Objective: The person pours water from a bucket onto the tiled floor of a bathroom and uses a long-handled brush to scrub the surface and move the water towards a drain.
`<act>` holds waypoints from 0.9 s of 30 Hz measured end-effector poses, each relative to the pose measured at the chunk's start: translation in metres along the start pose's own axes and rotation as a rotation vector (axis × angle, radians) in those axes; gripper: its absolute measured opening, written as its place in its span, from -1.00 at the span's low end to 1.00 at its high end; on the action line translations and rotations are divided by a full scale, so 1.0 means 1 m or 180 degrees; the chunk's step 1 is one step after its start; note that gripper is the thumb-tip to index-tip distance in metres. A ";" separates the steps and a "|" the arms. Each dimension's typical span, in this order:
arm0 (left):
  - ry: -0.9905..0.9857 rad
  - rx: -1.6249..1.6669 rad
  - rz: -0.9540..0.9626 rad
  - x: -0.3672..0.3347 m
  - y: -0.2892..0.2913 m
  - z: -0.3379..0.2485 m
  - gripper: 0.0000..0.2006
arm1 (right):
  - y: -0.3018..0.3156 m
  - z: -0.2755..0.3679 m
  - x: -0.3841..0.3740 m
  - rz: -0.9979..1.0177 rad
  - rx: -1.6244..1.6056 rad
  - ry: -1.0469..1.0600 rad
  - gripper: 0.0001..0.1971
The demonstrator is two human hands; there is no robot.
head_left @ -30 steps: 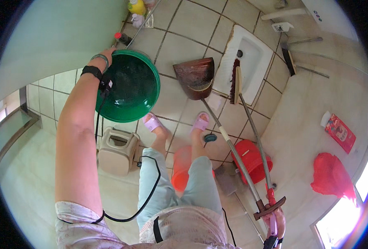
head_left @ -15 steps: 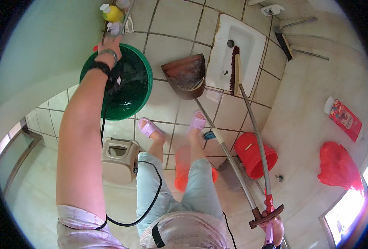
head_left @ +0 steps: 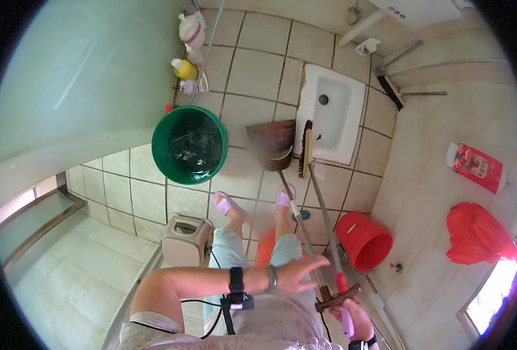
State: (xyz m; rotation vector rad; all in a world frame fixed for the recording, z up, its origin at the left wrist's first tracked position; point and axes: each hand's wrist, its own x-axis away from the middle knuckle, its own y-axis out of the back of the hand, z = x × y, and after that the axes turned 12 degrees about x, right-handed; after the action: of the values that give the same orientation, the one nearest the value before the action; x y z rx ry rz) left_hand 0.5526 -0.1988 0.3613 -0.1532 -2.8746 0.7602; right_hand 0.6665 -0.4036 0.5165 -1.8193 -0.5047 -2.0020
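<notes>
Right hand (head_left: 356,318) holds broom (head_left: 307,149) and dustpan (head_left: 276,140) together

A white squat toilet (head_left: 341,131) lies in the tiled floor (head_left: 261,73). The long-poled dustpan stands left of it, its pan beside the broom's dark-bristled head, which sits at the toilet's left rim. Further left is a green tub (head_left: 164,146) of water (head_left: 194,143); a red bucket (head_left: 352,230) tilts right of the poles. The right hand is closed around the broom's pink grip and the dustpan's brown crossbar. The left hand (head_left: 296,275) is open, fingers extended over the dustpan's pole; whether they touch it is hard to tell.
</notes>
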 end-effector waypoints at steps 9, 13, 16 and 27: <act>0.0218 -0.0418 -0.0282 -0.015 -0.098 -0.026 -0.35 | 0.008 0.011 -0.008 0.1061 0.0346 0.0226 -0.66; 0.0530 -0.0982 -0.0546 -0.016 -0.107 -0.031 -0.41 | 0.001 0.023 0.002 0.1329 0.0520 0.0355 -0.67; 0.0840 -0.0790 -0.0455 -0.016 -0.109 -0.032 -0.50 | 0.017 0.012 -0.010 0.1112 0.0641 0.0281 -0.71; 0.1504 -0.1596 -0.0584 0.000 -0.114 -0.038 -0.74 | 0.060 0.023 -0.005 0.0943 0.1087 0.0247 -0.74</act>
State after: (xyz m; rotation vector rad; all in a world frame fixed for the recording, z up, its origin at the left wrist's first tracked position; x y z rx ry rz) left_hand 0.5530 -0.2791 0.4506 -0.1072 -2.5092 -0.0448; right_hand 0.7173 -0.4429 0.5139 -1.5053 -0.4867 -1.6645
